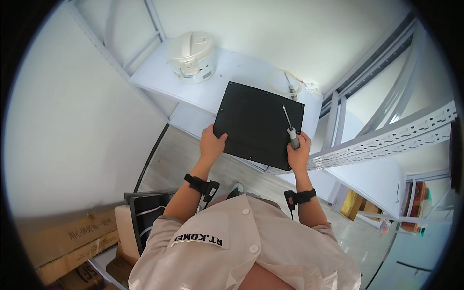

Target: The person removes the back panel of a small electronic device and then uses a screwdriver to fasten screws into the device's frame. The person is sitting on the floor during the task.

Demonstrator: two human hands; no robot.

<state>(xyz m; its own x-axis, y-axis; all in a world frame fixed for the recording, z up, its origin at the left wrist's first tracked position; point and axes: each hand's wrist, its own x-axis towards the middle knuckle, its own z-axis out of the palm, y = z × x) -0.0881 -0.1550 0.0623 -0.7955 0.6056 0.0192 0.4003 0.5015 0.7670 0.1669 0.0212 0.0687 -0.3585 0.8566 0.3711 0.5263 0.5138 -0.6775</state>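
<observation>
A flat black rectangular panel with small fasteners or holes along its edges is held up in front of me, tilted, over the front of a white shelf. My left hand is closed on its near left corner, with the thumb on the top face. At the near right edge, my right hand grips the panel and also a screwdriver with a grey and white handle. The screwdriver's metal shaft points away from me across the panel's face. The fingers under the panel are hidden.
On the white shelf stand a white lidded pot at left and another screwdriver beside a yellowish tube loop at right. Perforated metal rack posts rise on the right. Cardboard boxes are stacked at lower left.
</observation>
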